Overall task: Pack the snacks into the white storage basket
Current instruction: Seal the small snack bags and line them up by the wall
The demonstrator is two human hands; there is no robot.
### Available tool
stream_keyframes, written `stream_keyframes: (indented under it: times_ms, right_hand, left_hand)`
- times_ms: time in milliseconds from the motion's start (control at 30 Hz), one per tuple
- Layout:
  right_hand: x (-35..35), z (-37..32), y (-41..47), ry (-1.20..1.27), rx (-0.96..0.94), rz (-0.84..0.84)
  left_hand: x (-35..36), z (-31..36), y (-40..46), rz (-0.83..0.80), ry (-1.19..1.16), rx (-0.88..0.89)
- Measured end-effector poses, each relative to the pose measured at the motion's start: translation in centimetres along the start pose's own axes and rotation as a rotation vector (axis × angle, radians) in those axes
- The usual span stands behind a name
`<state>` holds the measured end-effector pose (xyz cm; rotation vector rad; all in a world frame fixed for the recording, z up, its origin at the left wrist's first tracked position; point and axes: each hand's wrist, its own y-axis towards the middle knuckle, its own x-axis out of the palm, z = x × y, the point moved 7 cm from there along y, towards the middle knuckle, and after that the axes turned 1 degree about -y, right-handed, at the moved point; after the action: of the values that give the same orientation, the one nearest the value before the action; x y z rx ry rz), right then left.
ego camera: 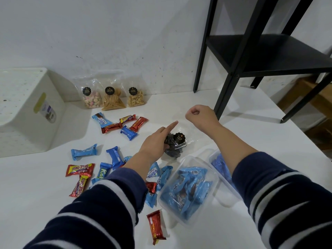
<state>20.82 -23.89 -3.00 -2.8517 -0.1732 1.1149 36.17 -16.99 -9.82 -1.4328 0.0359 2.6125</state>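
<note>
A clear bag of dark round cookies [175,146] lies on the white table [251,141]. My left hand [158,141] grips the bag's lower left side, with its index finger pointing out. My right hand [199,115] pinches the clear top of the same bag and holds it up. The white storage basket [27,112] lies tipped on its side at the far left. Three clear snack bags [112,98] lean against the wall. Several red and blue wrapped bars [124,125] lie scattered across the table.
Two clear plastic tubs [190,187] with blue wrapped snacks stand near my right forearm. A black metal shelf [269,56] stands on the table at the back right. The table's right edge runs past the shelf legs.
</note>
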Motion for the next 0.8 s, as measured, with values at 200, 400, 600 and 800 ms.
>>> stream_keyframes:
  times_ms: [200,400,600,800]
  right_hand:
    - [-0.2,-0.8,-0.1,-0.003,-0.051,0.026]
    - [0.3,-1.3,-0.1,0.011,-0.028,-0.002]
    - [0.2,-1.7,0.2,-0.021,-0.053,0.045]
    - [0.7,-1.6,-0.5,-0.068,-0.04,-0.09]
  left_hand:
    - [0.1,0.3,0.1,-0.013,0.02,0.008]
    - [0.1,0.3,0.1,-0.006,0.032,0.007]
    - [0.1,0.3,0.0,0.005,0.029,0.025]
    - [-0.1,-0.9,-0.2,0.013,-0.043,-0.041]
